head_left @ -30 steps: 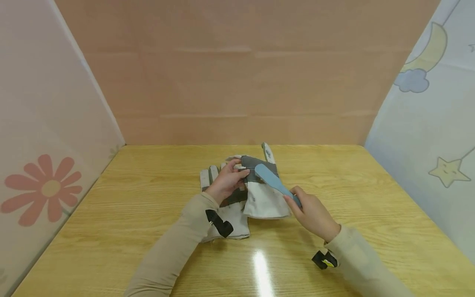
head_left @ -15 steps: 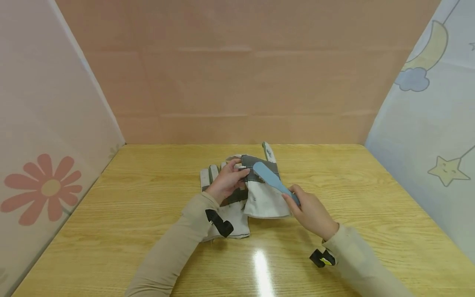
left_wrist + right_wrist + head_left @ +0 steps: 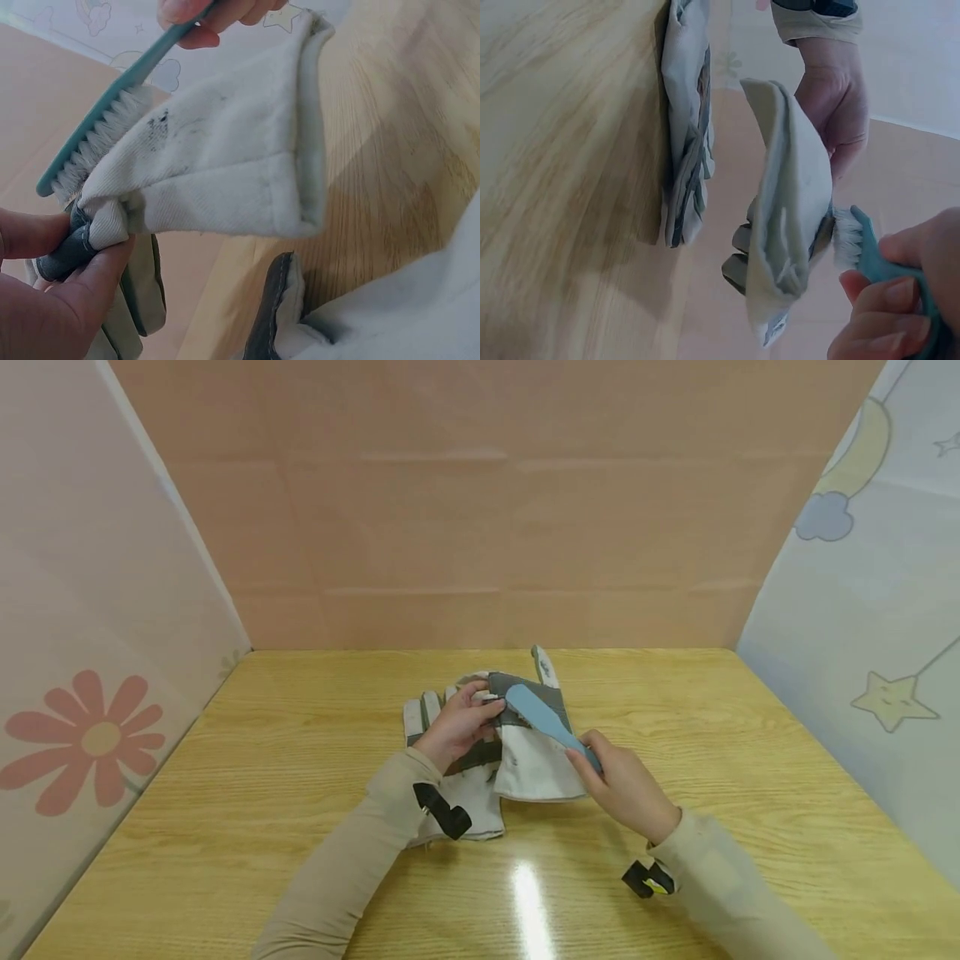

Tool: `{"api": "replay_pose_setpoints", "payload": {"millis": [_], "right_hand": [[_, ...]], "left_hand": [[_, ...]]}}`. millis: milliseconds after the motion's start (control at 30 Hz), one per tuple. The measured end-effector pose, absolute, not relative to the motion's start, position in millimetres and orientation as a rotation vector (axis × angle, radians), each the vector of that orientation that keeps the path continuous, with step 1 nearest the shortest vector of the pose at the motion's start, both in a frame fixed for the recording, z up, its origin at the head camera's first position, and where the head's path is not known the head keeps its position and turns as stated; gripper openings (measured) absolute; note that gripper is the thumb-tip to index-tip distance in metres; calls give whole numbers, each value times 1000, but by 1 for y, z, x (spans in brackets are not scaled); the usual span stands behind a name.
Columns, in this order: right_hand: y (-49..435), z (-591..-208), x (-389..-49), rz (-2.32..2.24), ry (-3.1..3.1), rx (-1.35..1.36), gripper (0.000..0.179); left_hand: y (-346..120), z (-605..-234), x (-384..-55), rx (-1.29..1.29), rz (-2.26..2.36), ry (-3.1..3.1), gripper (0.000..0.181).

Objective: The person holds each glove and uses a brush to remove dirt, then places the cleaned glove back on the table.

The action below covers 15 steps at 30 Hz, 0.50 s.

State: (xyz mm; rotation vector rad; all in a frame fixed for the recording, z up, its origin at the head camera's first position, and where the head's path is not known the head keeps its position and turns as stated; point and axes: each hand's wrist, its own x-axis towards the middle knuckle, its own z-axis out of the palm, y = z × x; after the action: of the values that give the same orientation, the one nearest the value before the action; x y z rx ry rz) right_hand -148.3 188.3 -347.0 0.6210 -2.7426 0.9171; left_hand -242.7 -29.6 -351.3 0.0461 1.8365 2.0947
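Your left hand (image 3: 461, 724) pinches the raised glove (image 3: 534, 760) at your twelve o'clock, your right hand (image 3: 626, 787) grips the brush (image 3: 542, 716) against it — brushing looks under way, unfinished, with dark marks (image 3: 158, 127) on the cuff (image 3: 225, 165). At its eight o'clock, the other glove (image 3: 476, 795) lies on the table (image 3: 300, 735) — perhaps left to do

The left sleeve (image 3: 341, 860) is plain beige and creased, with a black hook-shaped bracket (image 3: 444, 812) at its cuff (image 3: 403, 777), and right of that cuff the beige right sleeve (image 3: 738, 893) carries another black bracket (image 3: 637, 878) showing a yellow patch (image 3: 660, 888).
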Motion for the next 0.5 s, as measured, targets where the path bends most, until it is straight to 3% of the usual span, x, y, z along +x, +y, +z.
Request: {"api": "replay_pose_setpoints", "payload": {"millis": [500], "right_hand": [[194, -343, -148, 907, -2765, 571, 15]], "left_hand": [[-29, -350, -243, 30, 2099, 1827, 53]]}}
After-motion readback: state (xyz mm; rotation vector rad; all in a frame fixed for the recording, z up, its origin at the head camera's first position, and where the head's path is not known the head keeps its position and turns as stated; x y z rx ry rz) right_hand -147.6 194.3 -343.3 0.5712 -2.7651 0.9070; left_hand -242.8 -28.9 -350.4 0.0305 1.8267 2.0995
